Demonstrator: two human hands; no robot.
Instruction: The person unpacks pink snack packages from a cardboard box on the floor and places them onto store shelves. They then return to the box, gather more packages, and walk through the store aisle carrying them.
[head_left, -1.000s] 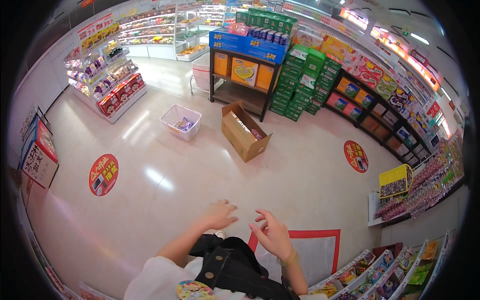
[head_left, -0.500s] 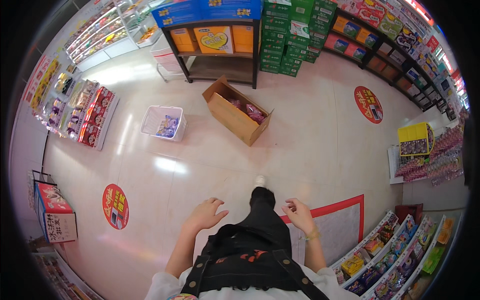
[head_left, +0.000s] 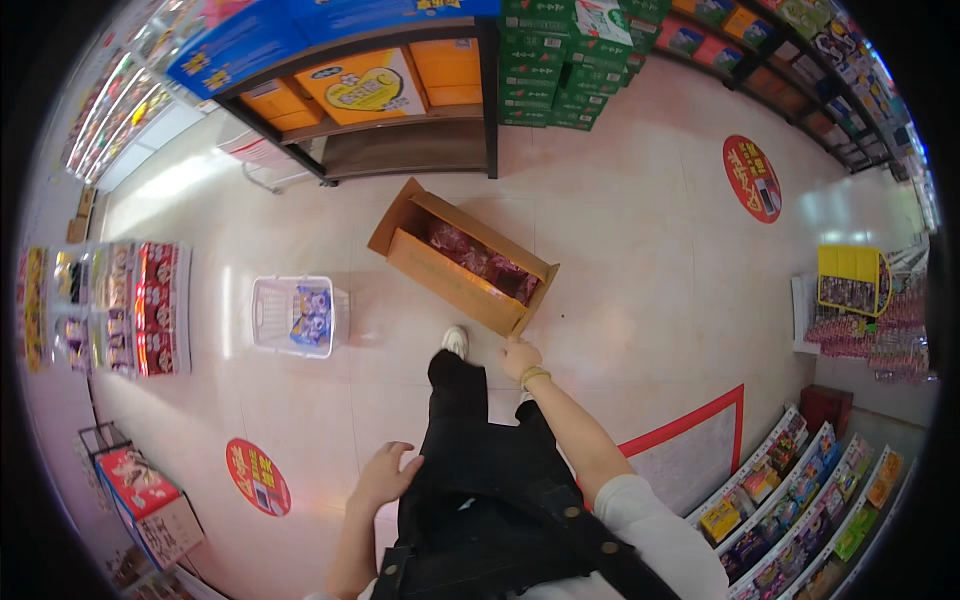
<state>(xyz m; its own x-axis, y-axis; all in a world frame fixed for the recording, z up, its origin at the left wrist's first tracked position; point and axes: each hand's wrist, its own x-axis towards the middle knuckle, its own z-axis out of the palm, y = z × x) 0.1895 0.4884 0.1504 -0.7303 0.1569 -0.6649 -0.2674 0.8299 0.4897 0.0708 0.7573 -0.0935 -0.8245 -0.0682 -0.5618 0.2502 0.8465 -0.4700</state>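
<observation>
My right hand (head_left: pixel 520 358) reaches forward to the near right corner of an open brown cardboard box (head_left: pixel 447 277), its fingers closed on the corner's edge. Inside the box lie pink-purple packets (head_left: pixel 461 249), partly shaded by the raised flaps. My left hand (head_left: pixel 386 472) is open and holds nothing, low beside my black bib-front clothing. A white plastic basket (head_left: pixel 271 316) with blue and purple packets (head_left: pixel 310 314) stands left of the box on the pale tiled floor. My white shoe (head_left: pixel 455 341) is just below the box.
A dark shelving unit (head_left: pixel 405 150) with orange cartons and blue boxes stands beyond the box, beside stacked green cartons (head_left: pixel 530 70). Snack racks line the left (head_left: pixel 155 305) and lower right (head_left: pixel 760 470). A yellow bin (head_left: pixel 848 275) and a dark shelf (head_left: pixel 760 65) are at the right.
I have stepped toward the box and the view has tilted further down. My right hand has moved forward onto the box's corner, while my left hand stays back, open.
</observation>
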